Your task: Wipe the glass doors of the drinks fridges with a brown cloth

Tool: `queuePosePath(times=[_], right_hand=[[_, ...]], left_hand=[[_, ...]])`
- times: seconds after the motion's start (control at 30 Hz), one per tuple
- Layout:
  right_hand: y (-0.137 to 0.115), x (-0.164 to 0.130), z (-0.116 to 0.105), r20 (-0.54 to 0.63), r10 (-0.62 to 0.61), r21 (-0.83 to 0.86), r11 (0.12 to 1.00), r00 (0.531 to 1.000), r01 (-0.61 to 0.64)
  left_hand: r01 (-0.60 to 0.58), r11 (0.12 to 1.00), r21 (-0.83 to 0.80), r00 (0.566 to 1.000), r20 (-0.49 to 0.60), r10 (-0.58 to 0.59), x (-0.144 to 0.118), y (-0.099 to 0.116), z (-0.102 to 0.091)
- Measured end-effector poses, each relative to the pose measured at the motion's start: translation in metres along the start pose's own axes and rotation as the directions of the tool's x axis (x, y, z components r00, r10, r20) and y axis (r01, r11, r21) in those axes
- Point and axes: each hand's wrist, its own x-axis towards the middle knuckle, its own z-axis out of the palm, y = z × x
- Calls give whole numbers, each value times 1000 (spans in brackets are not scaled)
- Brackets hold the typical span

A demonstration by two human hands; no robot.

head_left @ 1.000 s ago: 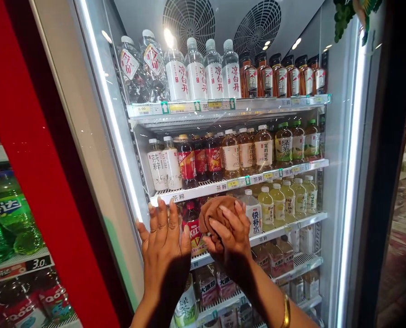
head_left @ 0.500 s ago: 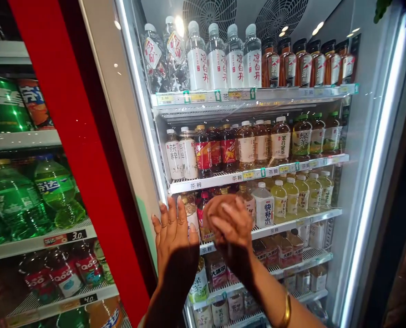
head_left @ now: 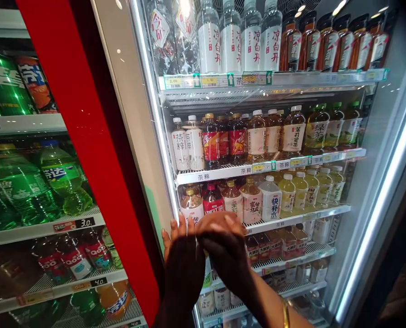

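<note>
My left hand (head_left: 184,264) is raised in front of the glass-fronted drinks cooler, its fingers stretched upward and holding nothing. Just to its right is my right hand (head_left: 226,250), fingers curled, with a gold bangle (head_left: 285,314) on the wrist. A smooth, reddish-brown rounded shape (head_left: 215,220) shows at the curled fingers; I cannot make out what it is. Both hands are mostly in shadow and lie close together, and whether they touch is unclear. Behind them stand a peach-labelled bottle (head_left: 191,207) and a red-labelled tea bottle (head_left: 212,199), partly covered by the hands.
Cooler shelves (head_left: 210,176) carry rows of bottled teas and waters, with clear water bottles (head_left: 230,45) on top. A bright light strip (head_left: 151,91) edges the cooler. On the left, past a red panel (head_left: 69,91), another cooler holds green soda bottles (head_left: 22,182).
Both hands have shifted lower in the view and drawn closer together, and have become more shadowed. The view has moved nearer to the shelves, so the bottles look larger.
</note>
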Motion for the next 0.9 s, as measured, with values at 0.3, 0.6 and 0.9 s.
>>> queuePosePath(times=[0.3, 0.6, 0.9], right_hand=[[29, 12, -9, -103, 69, -32, 997, 992, -73], [20, -2, -12, -43, 1, -21, 1000, 999, -2], [37, -37, -33, -60, 113, -92, 989, 992, -119]], left_hand=[[30, 999, -45, 1000, -7, -30, -2, 12, -1], [15, 999, -51, 1000, -6, -15, -11, 30, 18], [-20, 998, -51, 1000, -8, 19, -27, 45, 31]])
